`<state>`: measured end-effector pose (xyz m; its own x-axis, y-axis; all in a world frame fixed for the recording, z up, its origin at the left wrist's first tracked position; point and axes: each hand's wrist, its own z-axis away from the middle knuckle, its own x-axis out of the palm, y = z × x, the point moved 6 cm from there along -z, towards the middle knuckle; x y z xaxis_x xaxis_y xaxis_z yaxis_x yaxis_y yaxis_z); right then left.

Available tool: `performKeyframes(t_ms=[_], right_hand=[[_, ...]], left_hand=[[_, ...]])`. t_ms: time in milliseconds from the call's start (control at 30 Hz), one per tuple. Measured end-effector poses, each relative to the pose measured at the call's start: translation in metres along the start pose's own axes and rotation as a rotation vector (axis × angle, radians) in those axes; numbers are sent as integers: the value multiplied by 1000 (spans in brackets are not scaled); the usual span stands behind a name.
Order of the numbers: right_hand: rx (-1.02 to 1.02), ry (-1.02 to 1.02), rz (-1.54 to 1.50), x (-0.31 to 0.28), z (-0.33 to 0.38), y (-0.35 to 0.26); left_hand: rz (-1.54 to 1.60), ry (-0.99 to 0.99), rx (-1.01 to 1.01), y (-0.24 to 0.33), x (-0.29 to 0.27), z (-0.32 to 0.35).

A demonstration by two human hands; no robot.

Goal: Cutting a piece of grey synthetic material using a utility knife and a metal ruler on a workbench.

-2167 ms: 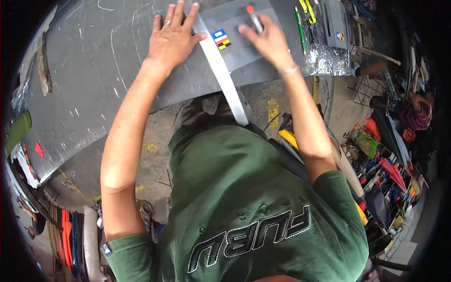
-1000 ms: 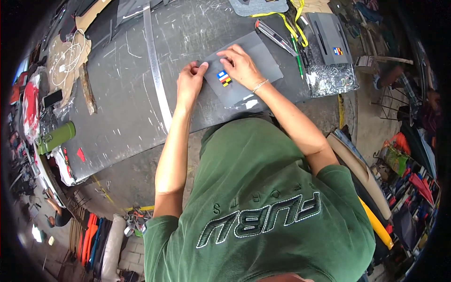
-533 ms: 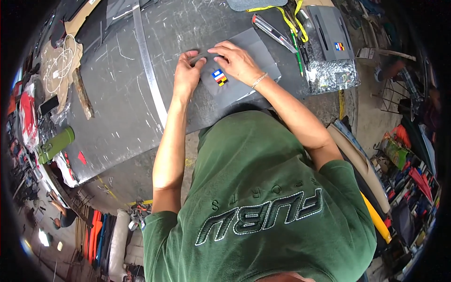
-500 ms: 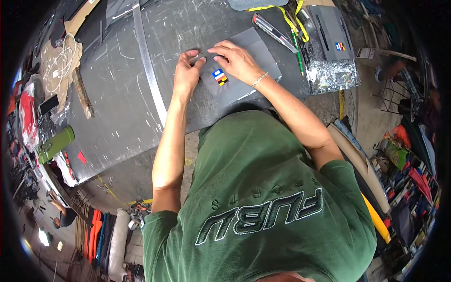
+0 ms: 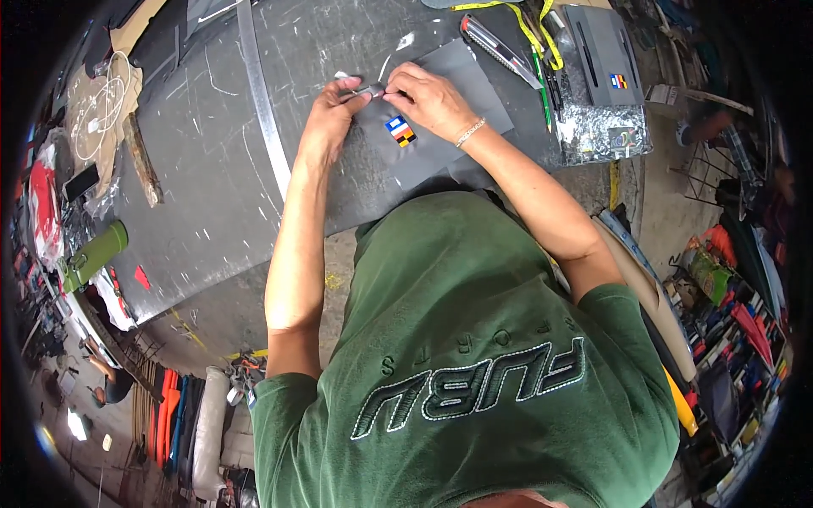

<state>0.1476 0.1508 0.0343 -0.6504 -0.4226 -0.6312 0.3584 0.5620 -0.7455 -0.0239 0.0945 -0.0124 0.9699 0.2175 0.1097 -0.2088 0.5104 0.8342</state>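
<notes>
Dark, scratched tabletop (image 5: 212, 190) spreads across the upper half of my feed, with a pale roll (image 5: 209, 432) on the floor at lower left. From where I watch, the grey sheet (image 5: 474, 89) lies at upper centre, a colourful square patch (image 5: 400, 131) on its left part. Its far left edge rises between the two hands. The left hand (image 5: 330, 118) has thumb and fingers closed on that edge, and the right hand (image 5: 432, 106) pinches just beside it, their fingertips nearly meeting.

What worries me first is that tiny grip: the material looks thin and limp, so if one pinch slackens, I'd expect the edge to spring loose or crease crookedly. Uneven pulling between the hands could pucker the sheet around the patch, which sits just below the fingers. The fingers hide most of the pinched edge from me, so a skew there could go unnoticed.

My other concern is the cutter (image 5: 501, 52) at the upper right, near the sheet's corner; I can't tell whether its blade is out. A sideways sweep of the right hand could knock it, or the green pencil (image 5: 540, 89) next to it.
</notes>
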Motion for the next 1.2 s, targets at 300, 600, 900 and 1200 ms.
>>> performKeyframes(t_ms=[300, 600, 900, 1200], right_hand=[[43, 90, -102, -5, -3, 17], [488, 731, -1393, -56, 13, 88], [376, 982, -1304, -118, 52, 110], [392, 1038, -1079, -146, 82, 110]], left_hand=[[-29, -25, -16, 5, 1, 3], [25, -34, -22, 7, 5, 7], [-26, -52, -28, 2, 0, 5], [-590, 163, 63, 29, -30, 18]])
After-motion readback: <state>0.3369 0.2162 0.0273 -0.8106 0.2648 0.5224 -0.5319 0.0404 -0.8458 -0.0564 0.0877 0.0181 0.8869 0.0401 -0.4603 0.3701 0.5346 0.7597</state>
